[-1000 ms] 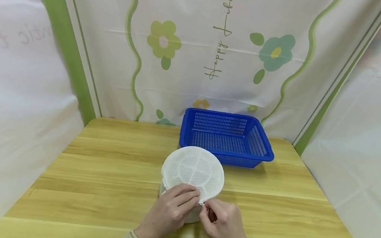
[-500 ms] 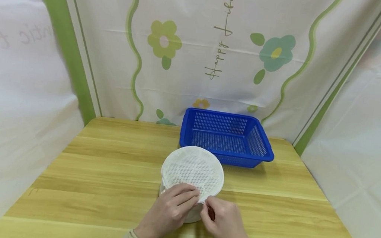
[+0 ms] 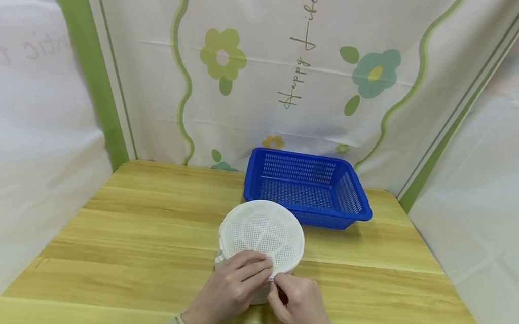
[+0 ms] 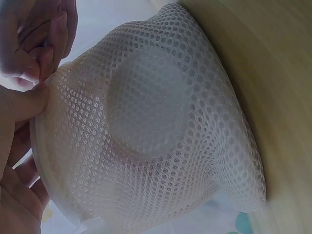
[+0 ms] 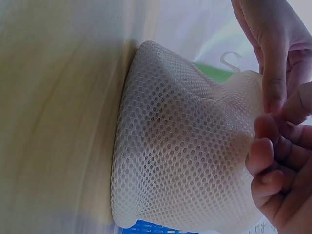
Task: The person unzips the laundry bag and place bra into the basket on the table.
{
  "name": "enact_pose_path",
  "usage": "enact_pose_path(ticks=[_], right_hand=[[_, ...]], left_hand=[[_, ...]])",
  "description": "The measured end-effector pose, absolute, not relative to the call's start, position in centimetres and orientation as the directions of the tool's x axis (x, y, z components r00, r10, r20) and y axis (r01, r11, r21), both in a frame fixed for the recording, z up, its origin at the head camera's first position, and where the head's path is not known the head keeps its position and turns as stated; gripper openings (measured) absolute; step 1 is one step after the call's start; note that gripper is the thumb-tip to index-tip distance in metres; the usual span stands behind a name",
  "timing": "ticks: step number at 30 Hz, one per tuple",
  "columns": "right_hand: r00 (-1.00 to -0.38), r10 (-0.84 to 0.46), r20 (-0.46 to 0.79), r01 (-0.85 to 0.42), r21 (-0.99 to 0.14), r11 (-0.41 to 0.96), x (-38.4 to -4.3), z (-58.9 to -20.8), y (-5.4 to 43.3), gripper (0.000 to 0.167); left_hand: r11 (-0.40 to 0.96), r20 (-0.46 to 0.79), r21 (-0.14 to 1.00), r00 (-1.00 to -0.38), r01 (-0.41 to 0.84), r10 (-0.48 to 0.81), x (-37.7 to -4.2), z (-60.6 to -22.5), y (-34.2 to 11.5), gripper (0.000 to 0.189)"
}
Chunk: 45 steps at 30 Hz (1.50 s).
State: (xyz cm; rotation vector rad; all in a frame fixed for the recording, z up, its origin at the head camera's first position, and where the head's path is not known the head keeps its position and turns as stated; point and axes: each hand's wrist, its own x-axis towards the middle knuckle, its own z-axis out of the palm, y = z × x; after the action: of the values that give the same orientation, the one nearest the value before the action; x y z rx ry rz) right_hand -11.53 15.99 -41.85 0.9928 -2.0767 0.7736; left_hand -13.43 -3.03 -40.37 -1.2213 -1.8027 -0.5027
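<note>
Its top in place, a round white mesh bag (image 3: 263, 228) is standing on the pale wooden bench (image 3: 132, 264), nearer than the blue plastic basket (image 3: 328, 221). Fingers of the left hand (image 3: 233, 284) and right hand (image 3: 302, 302) are pinching its near rim; closing appears under way, any remaining gap hidden.

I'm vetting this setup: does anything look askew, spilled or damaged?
Nothing looks spilled or torn. The white mesh bag is creased, as soft mesh may be. Odd: the lettering on the back curtain runs sideways.
</note>
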Motion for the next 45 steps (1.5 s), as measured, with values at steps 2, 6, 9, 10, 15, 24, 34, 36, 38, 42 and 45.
enact_pose_path(ticks=[2, 6, 9, 10, 15, 24, 34, 36, 38, 42, 45], right_hand=[[-0.459, -0.396, 0.795, -0.822, -0.212, 0.528, -11.5, -41.9, 16.0, 0.027], [-0.46, -0.39, 0.798, -0.819, -0.211, 0.534, -11.5, -41.9, 16.0, 0.027], [-0.459, -0.389, 0.799, -0.816, -0.206, 0.539, -11.5, -41.9, 16.1, 0.027], [-0.458, -0.389, 0.8, -0.815, -0.203, 0.542, -11.5, -41.9, 16.1, 0.028], [-0.452, -0.381, 0.807, -0.811, -0.194, 0.551, -11.6, -41.8, 16.0, 0.028], [-0.452, -0.369, 0.812, -0.811, -0.202, 0.549, -11.5, -41.7, 16.3, 0.029], [-0.452, -0.346, 0.822, -0.802, -0.205, 0.561, -11.6, -41.5, 16.7, 0.03], [-0.451, -0.346, 0.823, -0.802, -0.203, 0.562, -11.6, -41.5, 16.8, 0.03], [-0.461, -0.344, 0.818, -0.798, -0.212, 0.565, -11.6, -41.4, 16.8, 0.03], [-0.488, -0.335, 0.806, -0.782, -0.233, 0.578, -11.5, -41.3, 17.0, 0.032], [-0.502, -0.33, 0.8, -0.773, -0.242, 0.587, -11.4, -41.3, 17.1, 0.032]], left_hand=[[0.434, 0.834, -0.146, -0.125, 0.889, 0.537, -13.4, -40.3, -3.0, 0.028], [0.433, 0.831, -0.148, -0.125, 0.889, 0.541, -13.4, -40.3, -3.0, 0.028], [0.434, 0.829, -0.15, -0.126, 0.888, 0.545, -13.4, -40.4, -3.0, 0.027], [0.435, 0.828, -0.15, -0.128, 0.888, 0.546, -13.4, -40.4, -3.0, 0.027], [0.432, 0.825, -0.144, -0.134, 0.89, 0.55, -13.3, -40.4, -3.0, 0.026], [0.438, 0.824, -0.146, -0.136, 0.887, 0.55, -13.2, -40.4, -3.0, 0.024], [0.45, 0.817, -0.157, -0.14, 0.879, 0.559, -13.2, -40.3, -3.0, 0.03], [0.45, 0.816, -0.16, -0.139, 0.879, 0.561, -13.2, -40.3, -3.0, 0.03], [0.451, 0.817, -0.164, -0.136, 0.878, 0.561, -13.2, -40.3, -3.0, 0.03], [0.457, 0.818, -0.162, -0.14, 0.875, 0.558, -13.2, -40.2, -3.0, 0.03], [0.458, 0.82, -0.16, -0.141, 0.874, 0.555, -13.1, -40.2, -3.0, 0.03]])
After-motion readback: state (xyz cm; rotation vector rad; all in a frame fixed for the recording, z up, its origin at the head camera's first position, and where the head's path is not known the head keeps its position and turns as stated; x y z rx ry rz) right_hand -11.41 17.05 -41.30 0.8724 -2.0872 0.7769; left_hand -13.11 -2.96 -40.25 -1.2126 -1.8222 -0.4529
